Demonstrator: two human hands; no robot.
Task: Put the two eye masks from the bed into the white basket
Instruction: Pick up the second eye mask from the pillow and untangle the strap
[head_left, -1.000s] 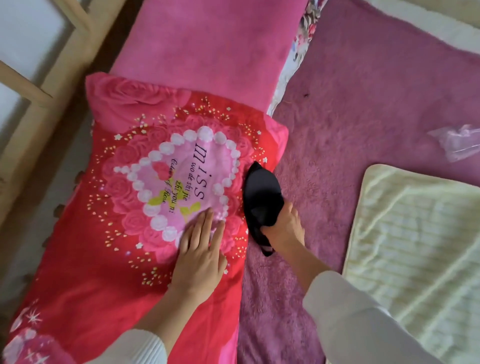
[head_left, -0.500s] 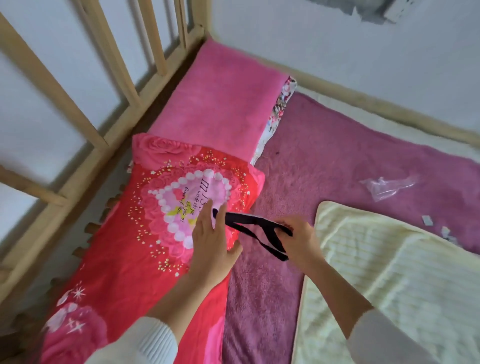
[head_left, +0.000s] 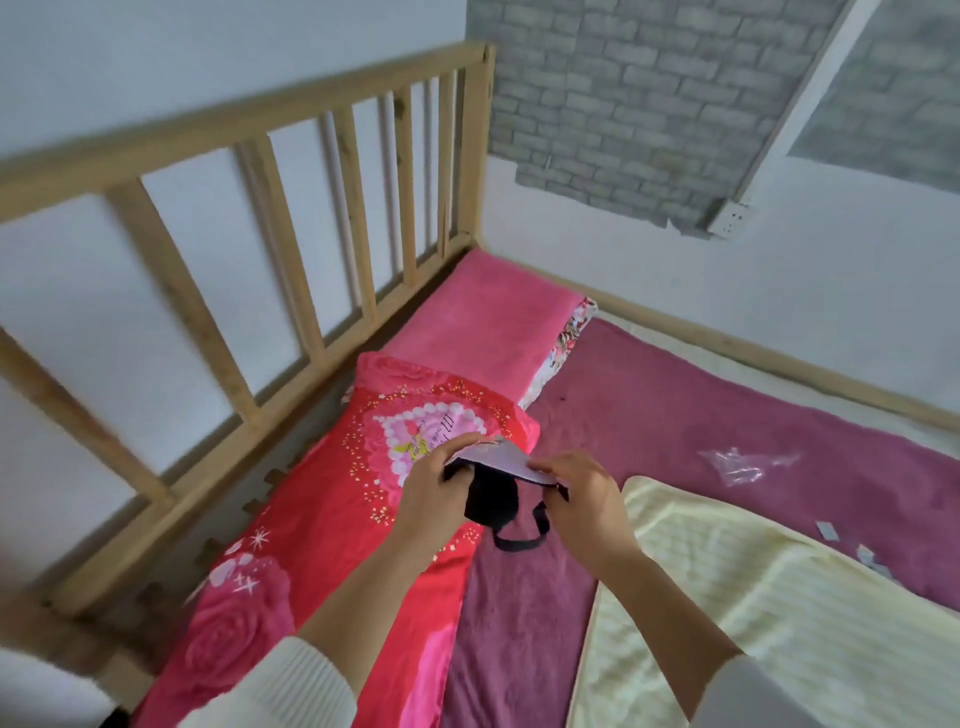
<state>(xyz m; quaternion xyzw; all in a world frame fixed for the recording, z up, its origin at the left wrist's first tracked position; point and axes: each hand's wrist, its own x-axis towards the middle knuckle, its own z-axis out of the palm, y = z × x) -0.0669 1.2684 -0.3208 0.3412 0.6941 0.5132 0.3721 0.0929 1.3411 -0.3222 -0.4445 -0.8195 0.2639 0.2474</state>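
1. We see the bed (head_left: 727, 415), covered with a dark pink blanket, and its wooden slatted rail (head_left: 291, 218) stands along the left side against the white wall.
2. A pale yellow blanket (head_left: 779, 623) lies on the right part of the bed, and a long red pillow with roses and a heart (head_left: 332, 519) lies on the left part, with a plain pink pillow (head_left: 488, 322) behind it.
3. Our left hand (head_left: 434, 493) and our right hand (head_left: 582, 493) are raised above the edge of the red pillow, near each other.
4. Between them we hold the two eye masks: a light lilac eye mask (head_left: 498, 460) on top and a black eye mask (head_left: 493, 501) under it; its black strap (head_left: 519, 540) hangs down in a loop.
5. The grip of each hand is closed on the masks, the left on the left end, the right on the right end.
6. A small clear plastic wrapper (head_left: 743, 465) lies on the dark pink blanket, well apart from the hands.
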